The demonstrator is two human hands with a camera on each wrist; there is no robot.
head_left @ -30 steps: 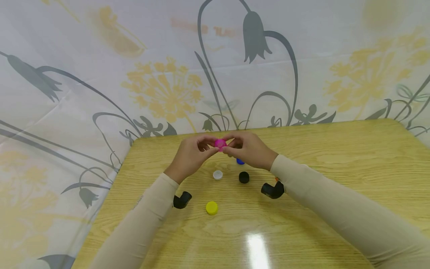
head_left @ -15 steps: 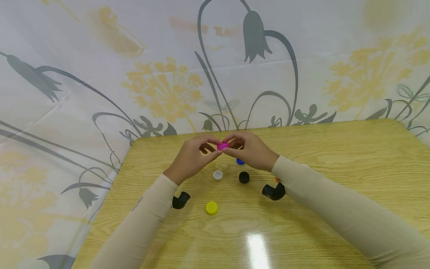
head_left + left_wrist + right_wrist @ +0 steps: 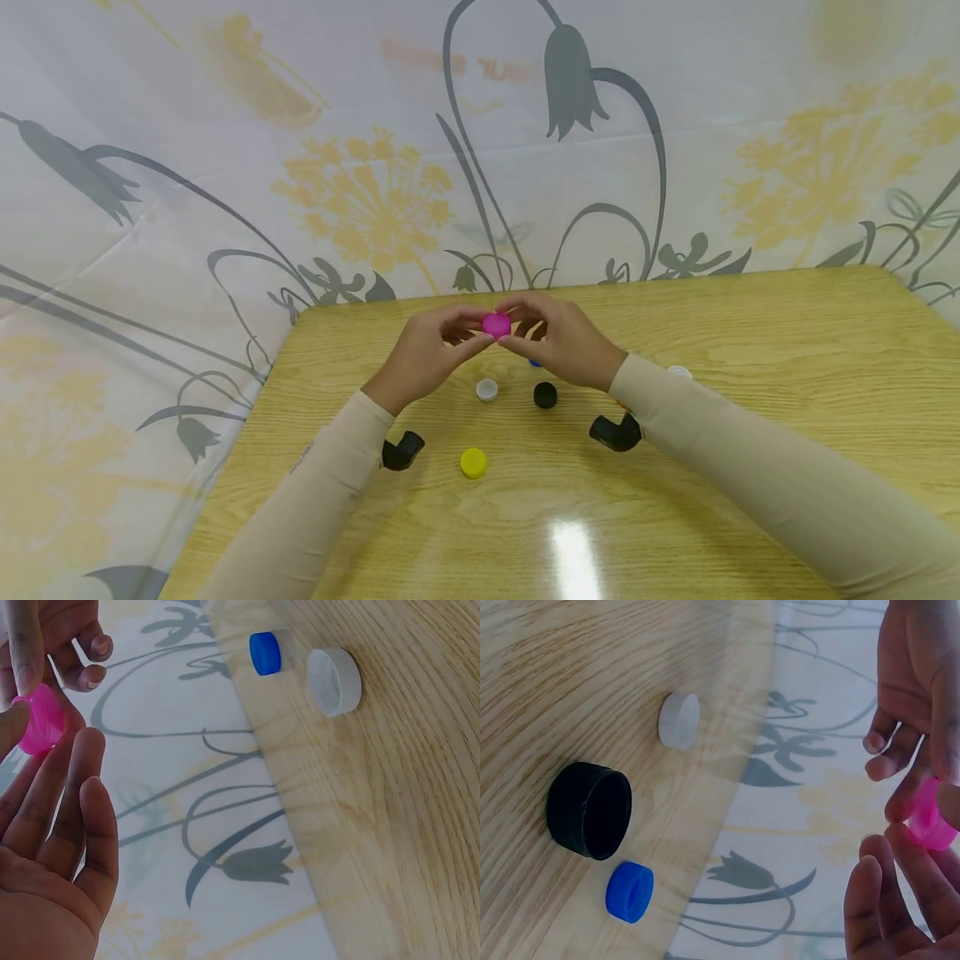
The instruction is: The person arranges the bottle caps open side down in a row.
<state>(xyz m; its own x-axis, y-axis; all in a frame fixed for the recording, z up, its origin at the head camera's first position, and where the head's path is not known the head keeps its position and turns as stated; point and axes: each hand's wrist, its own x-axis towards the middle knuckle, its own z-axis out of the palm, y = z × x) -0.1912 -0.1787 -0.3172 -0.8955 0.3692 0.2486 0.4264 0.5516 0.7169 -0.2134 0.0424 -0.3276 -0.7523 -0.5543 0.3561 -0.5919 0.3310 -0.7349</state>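
Observation:
A bright pink bottle cap [image 3: 497,325] is held above the far part of the table, between both hands. My left hand [image 3: 426,354] pinches its left side with thumb and forefinger, and my right hand [image 3: 568,340] pinches the right side the same way. Both wrist views show the pink cap's hollow inside, partly covered by fingers. Beneath the right hand a blue cap [image 3: 536,362] peeks out, mostly hidden in the head view. Nearer on the table are a white cap [image 3: 487,390], a black cap [image 3: 545,395] and a yellow cap [image 3: 473,463].
Another white cap [image 3: 679,372] and a bit of orange [image 3: 622,405] show beside the right sleeve, which partly covers them. Black elbow-shaped pieces [image 3: 617,433] stick out by both sleeves. A flower-patterned cloth [image 3: 360,167] hangs behind the wooden table [image 3: 540,533].
The pink cap has been turned between the fingers, from a ringed face through its edge to a smooth face. Both hands have stayed almost in place; the right forearm has shifted slightly.

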